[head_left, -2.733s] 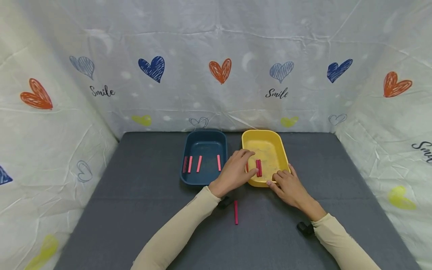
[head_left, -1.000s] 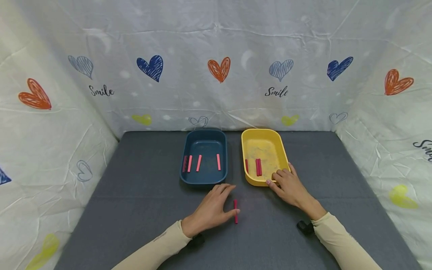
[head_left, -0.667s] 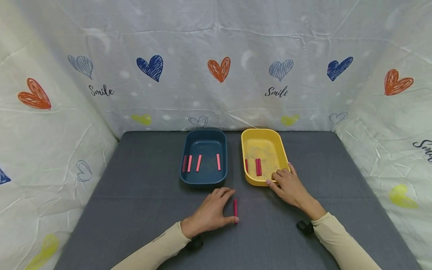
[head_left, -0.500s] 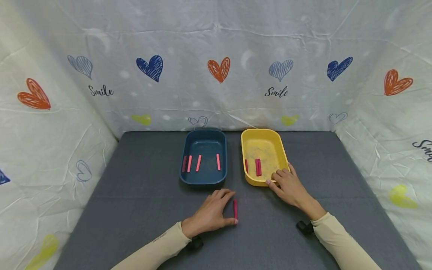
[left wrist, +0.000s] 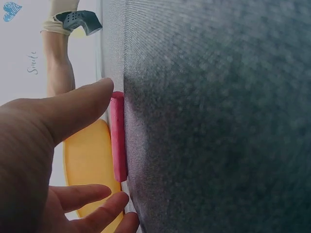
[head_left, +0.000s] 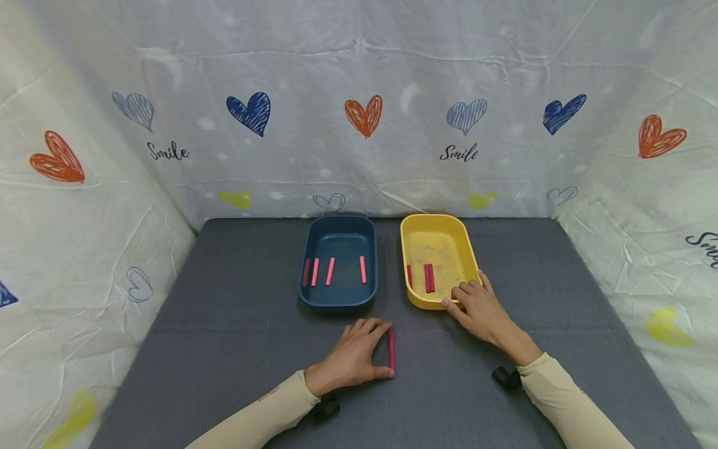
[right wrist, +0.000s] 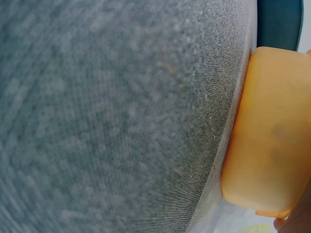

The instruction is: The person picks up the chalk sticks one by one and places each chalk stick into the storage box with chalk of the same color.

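A dark pink chalk-like stick (head_left: pixel 391 350) lies on the grey cloth, pointing away from me. My left hand (head_left: pixel 353 352) rests beside it, thumb at the near end and fingers by the far end. In the left wrist view, the thumb meets or almost meets one end of the stick (left wrist: pixel 118 138), while a gap shows between the other end and the fingers. My right hand (head_left: pixel 479 308) grips the near right corner of the yellow tray (head_left: pixel 445 249), fingers over the rim and thumb outside. Three dark pink sticks (head_left: pixel 429 278) lie in that tray.
Left of the yellow tray stands a dark blue tray (head_left: pixel 343 244), holding lighter pink sticks (head_left: pixel 330 272) and what may be a reflection on its left wall. Behind both hangs a white curtain (head_left: pixel 303 162) printed with hearts. Grey cloth (head_left: pixel 247 299) covers the table.
My left hand has come back from over the yellow tray to the lone stick; its thumb has slid to the near end and its fingers slightly nearer. The right hand keeps its place.
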Tool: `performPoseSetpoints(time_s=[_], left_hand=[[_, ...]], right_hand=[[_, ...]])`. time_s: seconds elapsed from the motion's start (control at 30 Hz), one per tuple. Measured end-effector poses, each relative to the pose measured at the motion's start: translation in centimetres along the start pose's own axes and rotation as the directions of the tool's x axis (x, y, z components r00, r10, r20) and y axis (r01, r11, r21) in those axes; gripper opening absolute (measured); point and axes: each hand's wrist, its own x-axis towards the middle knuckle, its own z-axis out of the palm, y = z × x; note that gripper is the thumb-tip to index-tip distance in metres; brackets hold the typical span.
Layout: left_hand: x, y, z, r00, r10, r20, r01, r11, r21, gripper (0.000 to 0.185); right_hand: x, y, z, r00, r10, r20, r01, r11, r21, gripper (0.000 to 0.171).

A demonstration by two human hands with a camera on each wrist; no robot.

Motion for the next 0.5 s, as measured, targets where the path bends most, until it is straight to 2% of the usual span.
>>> performPoseSetpoints(time_s=[0.5], left_hand=[[0.25, -0.01, 0.22, 1.0, -0.003, 0.021, 0.002, 0.998, 0.065, 0.084]], right_hand=[[0.01, -0.16, -0.19, 1.0, 0.004, -0.009, -0.004, 1.0, -0.009, 0.025]])
